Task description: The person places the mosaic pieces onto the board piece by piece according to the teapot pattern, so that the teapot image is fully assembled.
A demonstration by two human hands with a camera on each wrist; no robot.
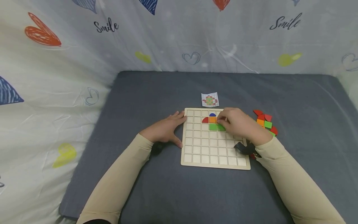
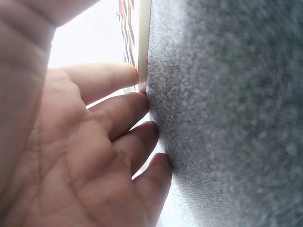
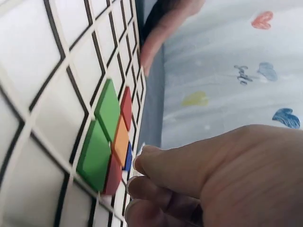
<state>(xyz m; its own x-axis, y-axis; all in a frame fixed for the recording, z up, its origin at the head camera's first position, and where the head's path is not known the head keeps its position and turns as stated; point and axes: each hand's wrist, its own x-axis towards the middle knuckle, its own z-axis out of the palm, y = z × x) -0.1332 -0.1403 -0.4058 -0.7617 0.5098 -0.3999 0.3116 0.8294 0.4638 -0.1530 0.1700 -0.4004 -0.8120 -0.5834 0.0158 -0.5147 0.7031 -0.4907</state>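
Observation:
A light wooden grid board (image 1: 195, 158) lies on the table. My left hand (image 1: 166, 127) rests at its left edge, fingers extended; in the left wrist view its fingertips (image 2: 130, 75) touch the rim. My right hand (image 1: 237, 123) is over the board's upper right, thumb and fingers curled close together. On the board are a rounded blue tile (image 1: 212, 114), an orange square tile (image 1: 213, 120), a rounded red tile (image 1: 205, 120) and two green tiles (image 3: 97, 158). A second red tile (image 3: 112, 176) sits beside the orange one, near my right fingertips; whether they grip it is unclear.
A small pattern card (image 1: 210, 100) lies beyond the board. Loose red, orange and green tiles (image 1: 268, 124) are piled to the right, partly behind my right arm. A black strap-like piece (image 1: 244, 148) hangs from my right wrist over the board.

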